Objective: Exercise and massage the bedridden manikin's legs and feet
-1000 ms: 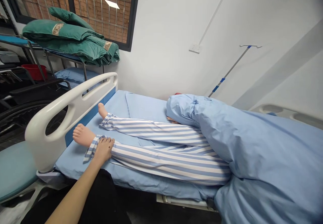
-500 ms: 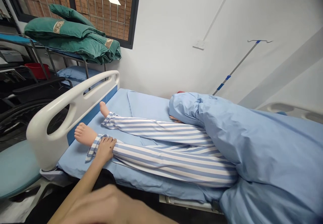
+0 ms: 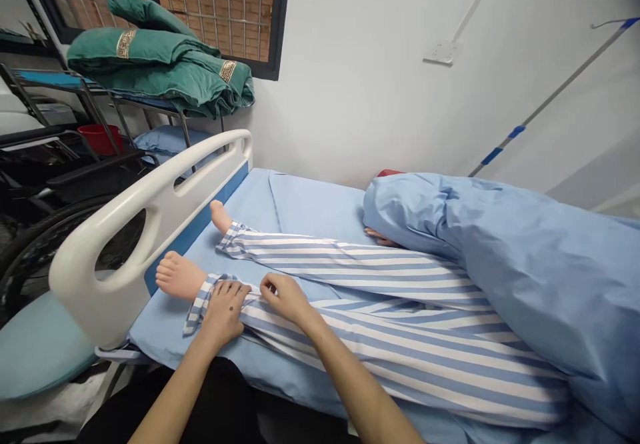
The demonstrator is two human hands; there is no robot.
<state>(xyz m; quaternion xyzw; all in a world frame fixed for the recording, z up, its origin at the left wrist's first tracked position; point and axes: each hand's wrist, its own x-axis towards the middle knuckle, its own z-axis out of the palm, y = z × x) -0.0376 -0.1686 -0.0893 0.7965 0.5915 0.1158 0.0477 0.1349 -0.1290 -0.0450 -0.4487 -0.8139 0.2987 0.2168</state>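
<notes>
A bed [image 3: 317, 197] with a light blue sheet takes up most of the frame, running from the left of centre to the right edge. A blue quilt [image 3: 530, 251] lies bunched over its right side. From under the quilt, striped trousers [image 3: 390, 347] in blue and white stretch leftward across the centre of the frame, both legs flat on the sheet and slightly apart. A white footboard [image 3: 75, 271] slants along the left, and a green folded bundle [image 3: 170, 74] sits beyond it at the upper left. A pole [image 3: 565, 91] with blue clamps leans across the upper right.

In the lower middle, the left hand [image 3: 225, 307] rests palm down on the nearer trouser leg, just beside its cuff [image 3: 197, 307], its grip spread over the cloth. The right hand [image 3: 285, 294] is just beside it, over the same leg; its grip is curled, thumb and forefinger near each other, though I cannot tell whether they pinch any fabric. The nearer bare foot [image 3: 180, 276] projects from the cuff, toes towards the footboard.
</notes>
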